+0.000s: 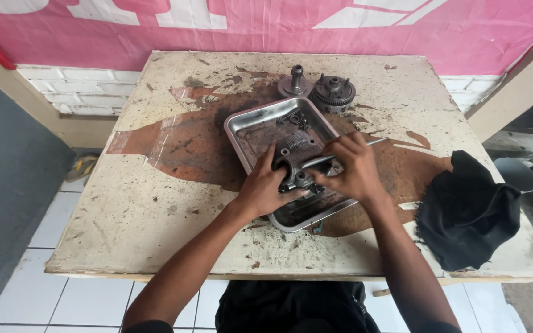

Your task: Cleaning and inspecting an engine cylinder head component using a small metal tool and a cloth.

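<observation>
**Inspection note: both hands on an engine part inside a steel tray**

Centrally, on worn table (155, 203): rectangular steel tray (248, 126), set at a slant, greasy inside. Within tray, toward its near half: grey metal engine part (294, 161), round-bodied with ribbed upper face, partly hidden by both hands.

Left hand (265, 188): laid against near-left side of engine part, fingers curled round its lower edge, thumb up along its flank. Closed on the part, steadying it.

Right hand (351, 169): fingers bunched and closed on a slim metal tool (365, 145), shaft lying roughly level, bright end projecting past the hand toward right, other end reaching in over engine part. Whether tool tip touched the part: could not be told, contact point hidden by fingers.

Also in tray, far end: small dark metal pieces (294, 118), kind not discernible.

Beyond tray, on table's far side: flanged shaft piece (295, 81), standing upright, and toothed round gear hub (334, 92) just beside it, both outside tray and close to its far rim.

Right of tray, well apart: crumpled black cloth (467, 209) near table's right edge.

Tabletop: paint peeled, brown stained patch around tray, grit scattered. Behind: pink banner (266, 31) above white brick wall (84, 89).
</observation>
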